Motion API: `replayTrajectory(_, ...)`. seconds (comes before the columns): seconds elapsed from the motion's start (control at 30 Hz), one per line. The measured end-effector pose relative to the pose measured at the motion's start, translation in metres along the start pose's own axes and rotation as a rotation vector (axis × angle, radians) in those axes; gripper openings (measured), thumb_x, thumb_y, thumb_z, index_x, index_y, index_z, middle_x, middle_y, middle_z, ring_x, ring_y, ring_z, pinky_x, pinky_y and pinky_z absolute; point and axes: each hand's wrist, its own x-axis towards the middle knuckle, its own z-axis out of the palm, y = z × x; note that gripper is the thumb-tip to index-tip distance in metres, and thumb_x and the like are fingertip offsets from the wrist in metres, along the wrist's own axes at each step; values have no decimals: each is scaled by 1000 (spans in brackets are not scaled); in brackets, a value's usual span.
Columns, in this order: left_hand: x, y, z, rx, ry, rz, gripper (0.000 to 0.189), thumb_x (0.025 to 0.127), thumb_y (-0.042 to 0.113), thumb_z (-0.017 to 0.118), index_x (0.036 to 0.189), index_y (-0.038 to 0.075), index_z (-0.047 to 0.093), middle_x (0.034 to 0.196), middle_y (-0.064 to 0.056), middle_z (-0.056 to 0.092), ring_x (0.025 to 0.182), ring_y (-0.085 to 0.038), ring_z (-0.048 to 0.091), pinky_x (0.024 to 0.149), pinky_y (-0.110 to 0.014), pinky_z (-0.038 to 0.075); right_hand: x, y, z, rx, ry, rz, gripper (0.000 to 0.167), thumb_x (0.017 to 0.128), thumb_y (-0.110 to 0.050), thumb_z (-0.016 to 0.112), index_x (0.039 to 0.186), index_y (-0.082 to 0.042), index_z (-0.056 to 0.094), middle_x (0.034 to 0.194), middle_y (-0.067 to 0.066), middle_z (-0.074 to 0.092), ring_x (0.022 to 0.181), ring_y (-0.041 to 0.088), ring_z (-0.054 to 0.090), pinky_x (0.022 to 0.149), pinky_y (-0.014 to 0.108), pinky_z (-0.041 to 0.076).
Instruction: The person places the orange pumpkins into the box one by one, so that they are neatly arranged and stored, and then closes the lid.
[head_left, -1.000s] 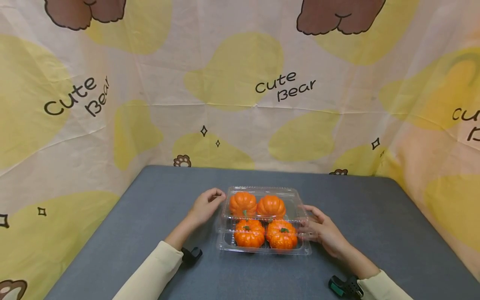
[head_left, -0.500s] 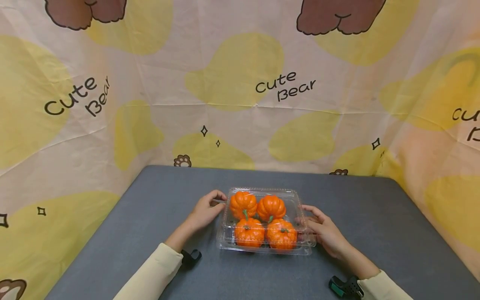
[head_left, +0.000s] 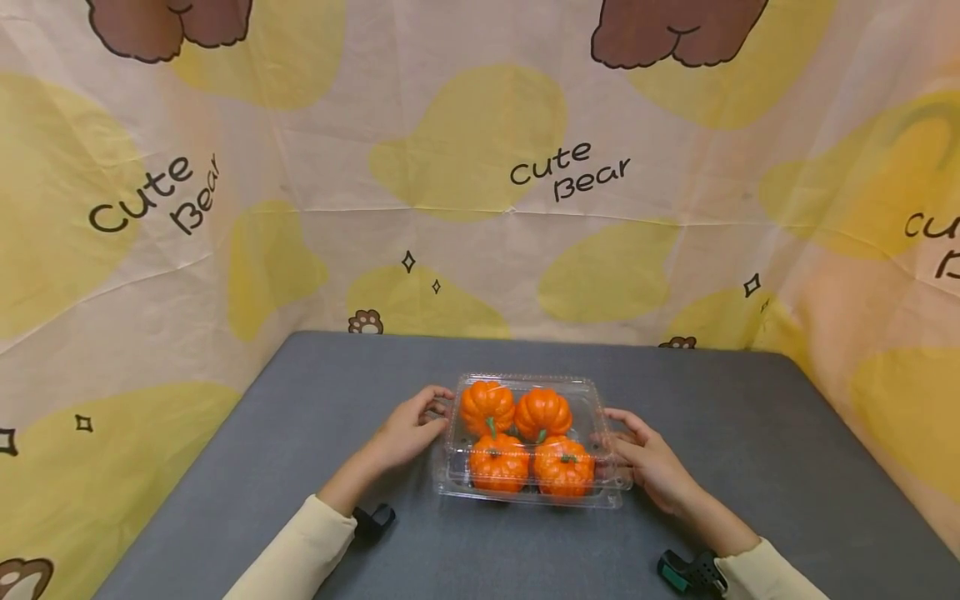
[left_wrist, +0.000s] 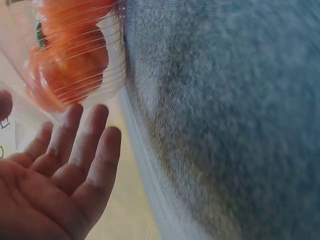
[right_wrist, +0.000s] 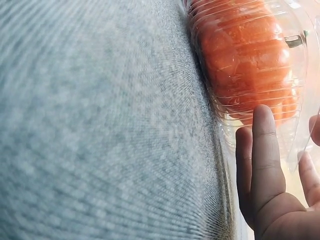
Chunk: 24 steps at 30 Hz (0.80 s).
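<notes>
A clear plastic clamshell box (head_left: pixel 465 497) with several small orange pumpkins (head_left: pixel 543 414) inside sits on the table. Its ribbed lid (head_left: pixel 590 392) lies down over them, the front edge of the lid close above the rim of the base. My left hand (head_left: pixel 405 429) is at the box's left side, and the left wrist view has its extended fingers (left_wrist: pixel 95 150) at the ribbed wall. At the right side is my right hand (head_left: pixel 651 462). Straight fingers (right_wrist: pixel 266 155) reach along the wall in the right wrist view, while the lid's edge passes close to other fingertips.
Under the box is a grey-blue cloth-covered table (head_left: pixel 345 367). A patterned curtain (head_left: pixel 465 250) with yellow patches and lettering hangs along the back and sides. Dark wrist straps (head_left: pixel 375 523) show at both sleeves.
The lid's front edge has come down over the front pumpkins. My left hand has drawn back slightly toward me with its fingers more spread. My right hand stays almost in place.
</notes>
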Motion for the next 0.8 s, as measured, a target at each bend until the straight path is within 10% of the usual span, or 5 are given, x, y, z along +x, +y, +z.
replayTrajectory(0.3, -10, -3, -9, 0, -174, 89, 62, 85, 16, 65, 142, 9, 40, 126, -21, 58, 94, -24, 67, 80, -35, 55, 0, 0, 1, -2, -2, -11, 59, 100, -24, 51, 147, -1, 24, 130, 26, 55, 95, 16, 69, 81, 39, 58)
replayTrajectory(0.8, -24, 11, -1, 97, 22, -25, 36, 90, 19, 62, 126, 19, 57, 102, -5, 69, 75, -10, 62, 67, -27, 49, 0, 1, 0, 4, 1, 1, 58, 99, -25, 53, 147, -4, 27, 132, 27, 54, 96, 17, 69, 82, 40, 58)
